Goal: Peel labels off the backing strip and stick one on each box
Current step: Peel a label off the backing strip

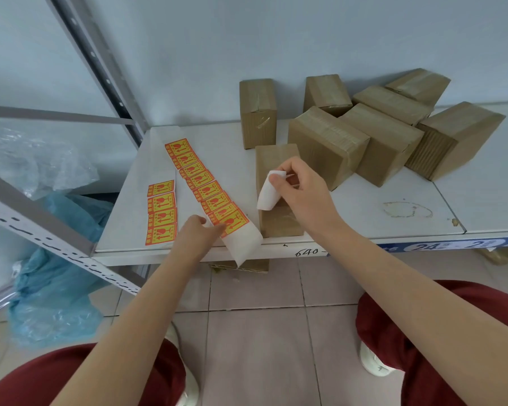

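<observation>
On the table (349,206), the left hand (200,232) presses fingertips on the long backing strip (208,197) at seven o'clock. The right hand (299,189) pinches a peeled label (269,190) over the nearest box (277,159); more boxes (387,133) crowd two o'clock.

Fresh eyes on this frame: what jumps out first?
The red-and-yellow labels jump out: a long strip runs diagonally across the white shelf, with a shorter strip to its left. The left hand pins the long strip's near end, while the right hand pinches a curled white piece over the nearest box. Plain cardboard boxes cluster at the back right.
</observation>
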